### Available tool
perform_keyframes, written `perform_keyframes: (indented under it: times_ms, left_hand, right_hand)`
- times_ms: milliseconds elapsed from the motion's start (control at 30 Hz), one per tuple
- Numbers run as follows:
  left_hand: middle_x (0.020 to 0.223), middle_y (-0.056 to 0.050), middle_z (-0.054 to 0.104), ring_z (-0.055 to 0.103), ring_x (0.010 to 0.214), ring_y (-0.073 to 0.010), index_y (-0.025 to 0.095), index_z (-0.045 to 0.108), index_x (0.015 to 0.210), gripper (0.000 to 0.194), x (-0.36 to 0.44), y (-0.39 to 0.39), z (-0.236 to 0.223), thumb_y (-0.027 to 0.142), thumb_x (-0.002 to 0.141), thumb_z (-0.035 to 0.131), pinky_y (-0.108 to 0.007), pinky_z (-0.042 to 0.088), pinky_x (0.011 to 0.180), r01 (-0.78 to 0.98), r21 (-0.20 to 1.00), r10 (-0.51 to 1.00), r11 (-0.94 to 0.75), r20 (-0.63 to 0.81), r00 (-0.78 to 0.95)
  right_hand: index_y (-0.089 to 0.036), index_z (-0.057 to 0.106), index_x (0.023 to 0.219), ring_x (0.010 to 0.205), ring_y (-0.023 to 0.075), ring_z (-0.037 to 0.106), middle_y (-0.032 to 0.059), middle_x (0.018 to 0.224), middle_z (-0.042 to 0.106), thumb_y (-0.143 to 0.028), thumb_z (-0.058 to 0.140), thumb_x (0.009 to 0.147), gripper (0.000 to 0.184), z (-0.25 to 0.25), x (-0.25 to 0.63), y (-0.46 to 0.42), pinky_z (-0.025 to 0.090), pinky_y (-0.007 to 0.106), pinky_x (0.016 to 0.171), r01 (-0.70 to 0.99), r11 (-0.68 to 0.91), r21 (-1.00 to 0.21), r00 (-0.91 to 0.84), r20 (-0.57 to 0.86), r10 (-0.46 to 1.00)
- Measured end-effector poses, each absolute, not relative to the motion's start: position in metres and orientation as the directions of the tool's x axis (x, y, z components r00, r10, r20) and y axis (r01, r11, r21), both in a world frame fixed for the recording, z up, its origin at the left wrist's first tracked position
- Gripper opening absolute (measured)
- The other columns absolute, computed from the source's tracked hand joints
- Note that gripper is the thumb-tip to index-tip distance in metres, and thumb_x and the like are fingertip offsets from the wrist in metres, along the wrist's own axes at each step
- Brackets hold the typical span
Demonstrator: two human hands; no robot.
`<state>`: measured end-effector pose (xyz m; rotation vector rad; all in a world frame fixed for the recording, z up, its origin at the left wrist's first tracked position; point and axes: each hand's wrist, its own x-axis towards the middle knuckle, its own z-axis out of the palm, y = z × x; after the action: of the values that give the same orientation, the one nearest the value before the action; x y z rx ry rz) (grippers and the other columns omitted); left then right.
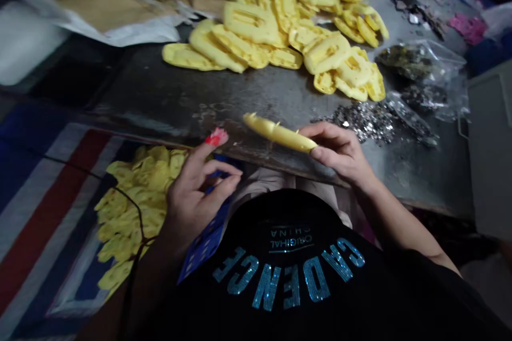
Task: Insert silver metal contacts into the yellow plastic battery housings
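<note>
Between the thumb and fingers of my right hand (pixel 342 152) is one end of a long yellow moulded plastic piece (pixel 280 135), seen nearly edge-on with small pins along its upper side. It tilts over the table's front edge, its far end pointing left. To its left, my left hand (pixel 200 186) is apart from the piece, with no object visible in it. Its index finger is stretched out and has a pink-red wrapping (pixel 216 137) on the tip; the other fingers curl toward the thumb.
Yellow plastic pieces (pixel 252 24) are heaped at the back of the dark table (pixel 152 90), spilling from a large sack (pixel 120 37). Shiny metal bits (pixel 368 122) and clear bags (pixel 448 77) lie at right. More yellow parts (pixel 132 208) fill a blue crate (pixel 204 242) at lower left.
</note>
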<state>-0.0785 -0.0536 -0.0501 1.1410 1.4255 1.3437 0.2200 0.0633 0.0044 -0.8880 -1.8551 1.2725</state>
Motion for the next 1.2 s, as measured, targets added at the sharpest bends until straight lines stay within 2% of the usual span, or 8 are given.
perform_keyframes:
  times_ms: [100, 200, 333, 433, 533, 667, 900, 1200]
  left_hand:
    - [0.136, -0.005, 0.086, 0.082, 0.077, -0.0171, 0.029, 0.084, 0.133, 0.041, -0.034, -0.04, -0.034, 0.029, 0.092, 0.09, -0.025, 0.069, 0.061, -0.265, 0.964, 0.998, 0.018, -0.032, -0.049]
    - [0.079, -0.003, 0.085, 0.078, 0.06, -0.018, 0.022, 0.088, 0.109, 0.016, -0.013, -0.034, -0.028, 0.028, 0.093, 0.088, -0.024, 0.068, 0.057, -0.318, 0.94, 0.991, 0.121, -0.096, 0.093]
    - [0.098, -0.002, 0.089, 0.082, 0.064, -0.0207, 0.024, 0.084, 0.1, 0.015, 0.007, -0.025, -0.022, 0.028, 0.088, 0.092, -0.026, 0.069, 0.052, -0.359, 0.895, 0.964, 0.263, -0.231, 0.131]
    - [0.106, -0.002, 0.09, 0.085, 0.069, -0.0238, 0.025, 0.084, 0.103, 0.022, 0.021, -0.018, -0.018, 0.026, 0.083, 0.094, -0.027, 0.068, 0.048, -0.381, 0.871, 0.951, 0.311, -0.287, 0.119]
    - [0.114, -0.003, 0.09, 0.083, 0.065, -0.0212, 0.024, 0.084, 0.108, 0.025, 0.03, -0.013, -0.016, 0.023, 0.085, 0.091, -0.028, 0.069, 0.049, -0.394, 0.849, 0.936, 0.352, -0.32, 0.145]
    - [0.117, -0.004, 0.09, 0.08, 0.059, -0.0202, 0.022, 0.081, 0.1, 0.016, 0.036, -0.01, -0.013, 0.024, 0.086, 0.09, -0.03, 0.068, 0.046, -0.429, 0.813, 0.917, 0.393, -0.377, 0.126]
    - [0.112, -0.005, 0.09, 0.076, 0.053, -0.0229, 0.022, 0.081, 0.096, 0.024, 0.039, -0.003, -0.013, 0.037, 0.085, 0.095, -0.037, 0.067, 0.041, -0.452, 0.772, 0.885, 0.448, -0.454, 0.101]
    - [0.111, -0.001, 0.09, 0.081, 0.063, -0.0236, 0.026, 0.085, 0.095, 0.009, 0.047, -0.002, -0.016, 0.032, 0.091, 0.091, -0.034, 0.068, 0.043, -0.493, 0.784, 0.92, 0.377, -0.377, 0.104]
  right_hand:
    - [-0.028, 0.085, 0.107, 0.073, 0.0141, 0.066, -0.0011, 0.09, 0.078, -0.066, 0.084, 0.095, 0.04, -0.009, 0.225, 0.02, 0.058, 0.029, 0.073, -0.134, -0.14, -0.981, -0.493, -0.057, 0.868]
    - [-0.025, 0.086, 0.108, 0.073, 0.0152, 0.07, 0.0014, 0.087, 0.081, -0.067, 0.084, 0.094, 0.045, -0.021, 0.253, -0.001, 0.059, 0.028, 0.071, -0.151, -0.254, -0.955, -0.46, -0.159, 0.874]
    - [-0.028, 0.085, 0.119, 0.096, 0.0197, 0.078, 0.0026, 0.107, 0.087, -0.049, 0.088, 0.094, 0.033, -0.025, 0.322, 0.006, 0.063, 0.035, 0.088, 0.174, 0.044, -0.984, -0.155, 0.017, 0.988]
    - [-0.027, 0.085, 0.106, 0.086, 0.019, 0.072, 0.0027, 0.101, 0.082, -0.032, 0.077, 0.1, 0.011, -0.034, 0.364, 0.031, 0.059, 0.036, 0.084, 0.639, 0.198, -0.743, 0.013, 0.268, 0.963]
    - [-0.029, 0.083, 0.122, 0.097, 0.0238, 0.072, 0.007, 0.115, 0.08, -0.024, 0.067, 0.103, 0.025, -0.048, 0.378, 0.052, 0.057, 0.041, 0.089, 0.823, 0.268, -0.5, -0.105, 0.329, 0.938]
    - [-0.033, 0.081, 0.119, 0.109, 0.0296, 0.071, 0.0079, 0.117, 0.081, -0.026, 0.062, 0.108, 0.022, -0.057, 0.38, 0.053, 0.056, 0.048, 0.096, 0.883, 0.34, -0.324, -0.231, 0.331, 0.915]
    - [-0.028, 0.077, 0.102, 0.088, 0.0231, 0.071, 0.0032, 0.094, 0.077, -0.025, 0.067, 0.105, 0.011, -0.052, 0.391, 0.033, 0.058, 0.039, 0.084, 0.814, 0.265, -0.517, -0.067, 0.37, 0.926]
    - [-0.026, 0.075, 0.102, 0.094, 0.0268, 0.07, 0.006, 0.099, 0.076, -0.034, 0.076, 0.099, 0.009, -0.044, 0.373, 0.053, 0.057, 0.042, 0.085, 0.858, 0.202, -0.473, -0.07, 0.281, 0.957]
